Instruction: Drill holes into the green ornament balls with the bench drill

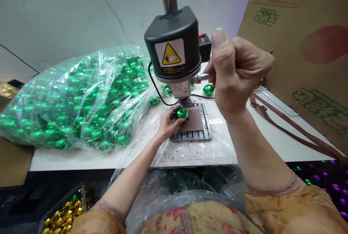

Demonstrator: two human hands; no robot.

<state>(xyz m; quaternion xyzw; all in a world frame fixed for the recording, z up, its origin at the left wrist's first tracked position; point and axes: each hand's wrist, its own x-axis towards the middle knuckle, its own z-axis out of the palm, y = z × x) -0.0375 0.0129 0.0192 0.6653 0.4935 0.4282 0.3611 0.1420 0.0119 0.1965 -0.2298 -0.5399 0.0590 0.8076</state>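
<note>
My left hand (pixel 170 123) is closed round a shiny green faceted ball (pixel 182 113), thumb and fingers on its sides. The ball sits right under the metal tip (pixel 184 100) of a bench press machine with a black head (pixel 172 45) and a yellow warning label; I cannot tell if tip and ball touch. Below them is a slotted metal base plate (pixel 208 127) with a brownish pad (pixel 196 120), both strewn with dark specks. My right hand (pixel 235 71) is wrapped round the machine's side lever (pixel 201 78), raised right of the head; the fist hides most of the grip.
A large clear bag of green balls (pixel 81 100) fills the left of the white table (pixel 89 159). Another green ball (pixel 208 89) lies behind the plate. At right stand a cardboard box (pixel 307 45) and a brown strap (pixel 285 130). Gold balls (pixel 63 214) are below left.
</note>
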